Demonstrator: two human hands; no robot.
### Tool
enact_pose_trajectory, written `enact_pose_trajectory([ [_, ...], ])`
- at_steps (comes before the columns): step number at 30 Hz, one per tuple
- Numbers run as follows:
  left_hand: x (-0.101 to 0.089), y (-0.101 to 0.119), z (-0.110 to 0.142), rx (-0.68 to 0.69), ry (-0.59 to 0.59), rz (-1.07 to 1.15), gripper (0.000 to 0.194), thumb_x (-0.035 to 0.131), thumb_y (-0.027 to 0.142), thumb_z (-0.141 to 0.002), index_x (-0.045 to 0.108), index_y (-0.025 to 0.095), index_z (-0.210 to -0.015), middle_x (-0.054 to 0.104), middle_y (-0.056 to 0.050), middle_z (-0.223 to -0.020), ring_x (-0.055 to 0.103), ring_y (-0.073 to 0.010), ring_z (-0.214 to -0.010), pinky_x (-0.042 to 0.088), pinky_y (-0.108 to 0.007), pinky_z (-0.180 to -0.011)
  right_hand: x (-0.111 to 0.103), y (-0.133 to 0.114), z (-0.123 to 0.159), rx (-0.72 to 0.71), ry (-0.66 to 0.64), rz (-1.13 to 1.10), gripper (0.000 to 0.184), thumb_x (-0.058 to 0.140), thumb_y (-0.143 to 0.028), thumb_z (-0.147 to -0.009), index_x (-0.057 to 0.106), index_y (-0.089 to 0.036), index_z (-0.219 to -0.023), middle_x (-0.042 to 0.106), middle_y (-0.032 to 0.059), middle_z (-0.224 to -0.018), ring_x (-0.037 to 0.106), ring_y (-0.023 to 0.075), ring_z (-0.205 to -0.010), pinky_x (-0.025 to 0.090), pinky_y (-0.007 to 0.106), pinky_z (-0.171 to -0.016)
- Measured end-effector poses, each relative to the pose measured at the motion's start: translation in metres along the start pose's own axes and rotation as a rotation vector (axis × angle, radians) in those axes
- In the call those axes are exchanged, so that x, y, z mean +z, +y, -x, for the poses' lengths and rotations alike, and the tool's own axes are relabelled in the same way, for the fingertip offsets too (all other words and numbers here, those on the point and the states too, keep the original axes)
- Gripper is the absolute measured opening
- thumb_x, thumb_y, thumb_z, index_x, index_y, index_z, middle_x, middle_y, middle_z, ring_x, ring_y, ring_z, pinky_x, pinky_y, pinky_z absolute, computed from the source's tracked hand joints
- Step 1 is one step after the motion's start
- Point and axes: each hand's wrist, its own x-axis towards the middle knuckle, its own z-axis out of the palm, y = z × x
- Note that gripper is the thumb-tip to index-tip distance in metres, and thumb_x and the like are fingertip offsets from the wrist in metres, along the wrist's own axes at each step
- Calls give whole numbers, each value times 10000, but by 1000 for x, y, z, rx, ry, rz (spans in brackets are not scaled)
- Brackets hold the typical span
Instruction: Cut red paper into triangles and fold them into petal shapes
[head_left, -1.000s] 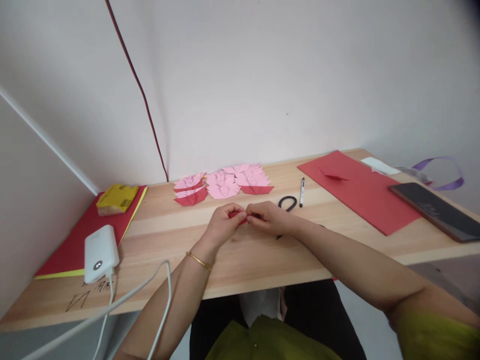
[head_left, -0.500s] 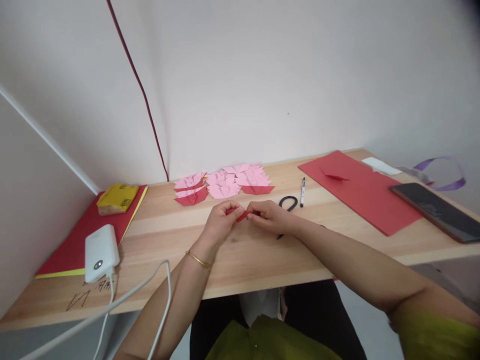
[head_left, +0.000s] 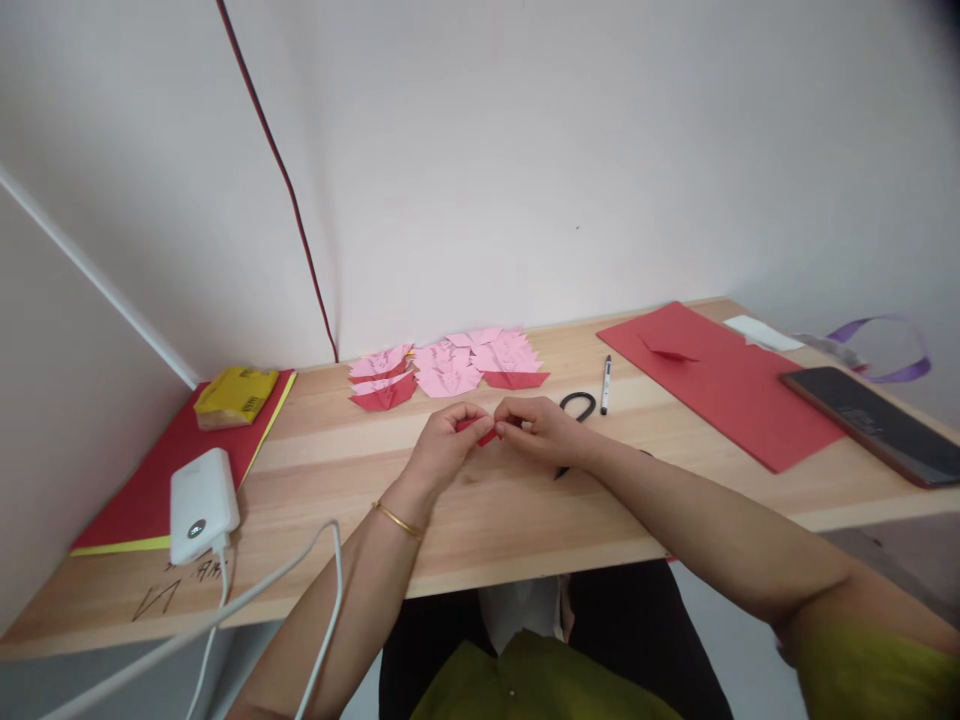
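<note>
A small piece of folded red paper point(head_left: 487, 437) is pinched between both hands above the middle of the table. My left hand point(head_left: 448, 440) is closed on its left end, thumb on top. On the right end, my right hand point(head_left: 536, 428) pinches it with thumb and fingertips, close to the left thumb. Most of the paper is hidden by the fingers. Behind the hands lie several pink folded paper pieces point(head_left: 446, 372) and a few red ones point(head_left: 384, 393). Black-handled scissors point(head_left: 577, 404) lie partly under my right hand and forearm.
A marker pen point(head_left: 606, 386) lies right of the scissors. Farther right are red paper sheets point(head_left: 739, 400) with a folded red piece on top, and a phone point(head_left: 874, 420). At left, a white power bank point(head_left: 201, 505) with a cable and a yellow packet point(head_left: 236, 396) rest on red paper.
The fingers have shifted slightly on the red paper, and less of it shows between the hands. Everything else on the table stays put.
</note>
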Motion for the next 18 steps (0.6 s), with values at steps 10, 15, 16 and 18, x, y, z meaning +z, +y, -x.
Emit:
enact_pose_trajectory([
  [10,-1,-1,-2,37,66,0,208,676,337,-702,657,133,-739,618,-13,-696,519,-105,-659,403,-238,-663,-1,4,-1,19,88,38,215,488,-343,-875,552,-156,-790,550,7,-659,464,107,-586,357,221,-548],
  [15,-1,-2,1,-2,-46,-195,229,652,365,-711,656,138,-742,568,13,-630,455,-87,-575,347,-214,-566,0,2,-2,-18,76,36,232,450,-325,-897,545,-154,-772,549,11,-666,479,109,-593,372,225,-567],
  [16,-1,-2,1,-17,-59,-210,242,649,379,-712,655,139,-746,555,18,-616,436,-82,-555,332,-211,-547,0,2,-2,-22,71,46,224,448,-313,-896,541,-156,-765,552,12,-668,482,111,-600,374,225,-573],
  [18,0,-3,1,-26,-80,-205,272,633,410,-724,652,141,-753,547,17,-615,424,-82,-551,320,-208,-537,0,2,-2,-14,64,63,200,452,-293,-889,530,-162,-759,559,13,-667,488,116,-609,376,226,-578],
])
